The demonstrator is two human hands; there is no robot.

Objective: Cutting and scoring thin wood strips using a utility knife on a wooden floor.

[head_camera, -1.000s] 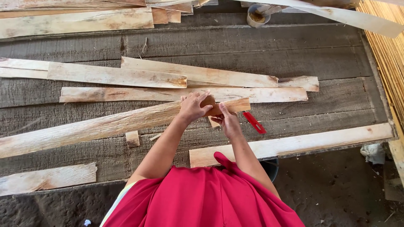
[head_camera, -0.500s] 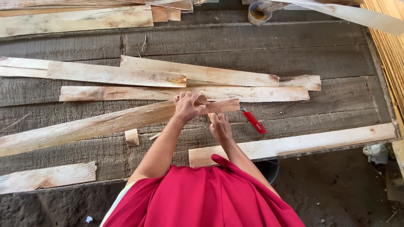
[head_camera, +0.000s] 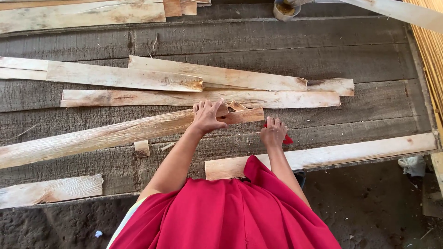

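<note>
My left hand (head_camera: 207, 116) presses down on the near end of a long pale plank (head_camera: 92, 137) that runs off to the left across the grey wooden platform (head_camera: 286, 50), with the fingers curled over its far edge. My right hand (head_camera: 273, 131) is lower and to the right, closed over a red-handled tool (head_camera: 287, 139) lying on the platform; only the red tip shows beside the hand. A small wood chip (head_camera: 237, 106) lies just behind the plank's end. A red garment covers my body at the bottom.
Several other planks (head_camera: 203, 98) lie side by side behind the hands, and one plank (head_camera: 350, 152) lies along the platform's near edge. A small offcut block (head_camera: 141, 148) sits near the left forearm. A tin can (head_camera: 284, 9) stands at the back. Bamboo strips (head_camera: 431, 50) line the right side.
My right hand let go of the small wood piece near the plank's end, dropped down and right, and closed on the red tool. The left hand stayed on the plank.
</note>
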